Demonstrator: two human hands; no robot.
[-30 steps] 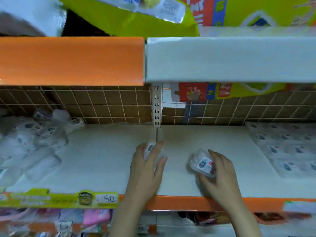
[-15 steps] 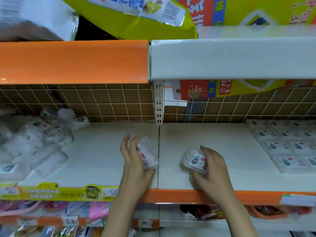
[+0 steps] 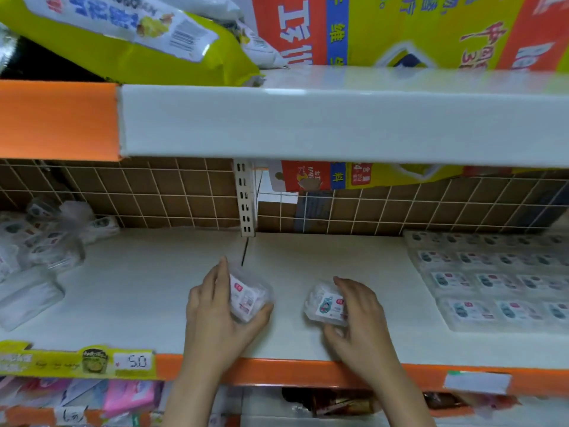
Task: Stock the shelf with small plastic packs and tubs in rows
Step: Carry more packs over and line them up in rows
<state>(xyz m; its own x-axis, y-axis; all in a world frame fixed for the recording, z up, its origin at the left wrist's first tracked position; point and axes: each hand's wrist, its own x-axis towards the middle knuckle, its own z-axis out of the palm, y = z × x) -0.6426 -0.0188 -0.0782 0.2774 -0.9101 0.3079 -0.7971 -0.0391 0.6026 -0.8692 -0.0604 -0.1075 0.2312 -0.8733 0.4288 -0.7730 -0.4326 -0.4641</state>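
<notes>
Clear plastic tubs sit one in each grip: left hand [image 3: 215, 315] curls round the left tub [image 3: 248, 295], right hand [image 3: 358, 315] round the right tub [image 3: 326, 305], both low over the shelf [image 3: 138, 291]. Best set them labels-up, continuing the stocked rows [image 3: 492, 282] right of the hands.

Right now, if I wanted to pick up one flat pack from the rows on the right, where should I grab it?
Pinch a front-row flat pack by its near edge, coming from the shelf front. The packs lie flat and edge to edge, so the other sides are closed in.
</notes>
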